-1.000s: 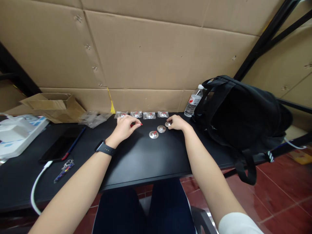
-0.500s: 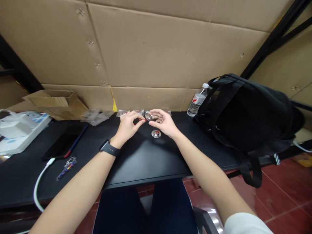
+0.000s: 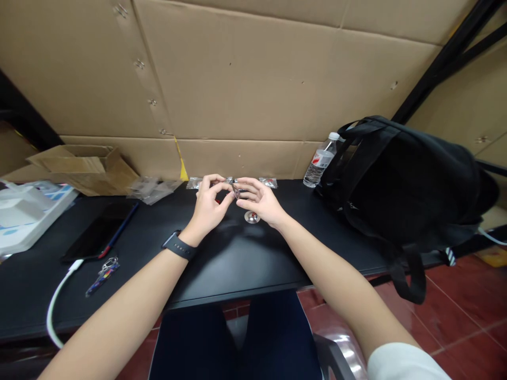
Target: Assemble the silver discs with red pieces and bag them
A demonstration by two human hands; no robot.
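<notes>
Both my hands are now raised just above the black table (image 3: 237, 264), meeting over its far middle. 1 second ago they lay apart on the surface, my left hand (image 3: 209, 207) on a small red piece and my right hand (image 3: 259, 203) at the end of a row of 3 loose silver discs. Half a second ago they had already come together; since then they have drawn closer and my fingers have curled in tighter.

My right hand pinches a small silver disc (image 3: 236, 190) between thumb and fingertips, tilted on edge. My left hand's thumb and forefinger are pressed together at that same disc, and a bit of the red piece (image 3: 217, 201) shows under my left palm. Whether it is gripped or only tucked there I cannot tell.

Only 1 loose disc (image 3: 251, 217) shows on the table now, just below my right hand; the others I cannot see. The bagged discs (image 3: 268, 182) along the cardboard wall (image 3: 253, 95) are mostly hidden behind my hands, where 4 showed before.

As for writing, the water bottle (image 3: 320, 160) beside the black backpack (image 3: 404, 184) carries a red and white label, too small to read. The smartwatch (image 3: 179, 246) on my left wrist shows no readable marking.
</notes>
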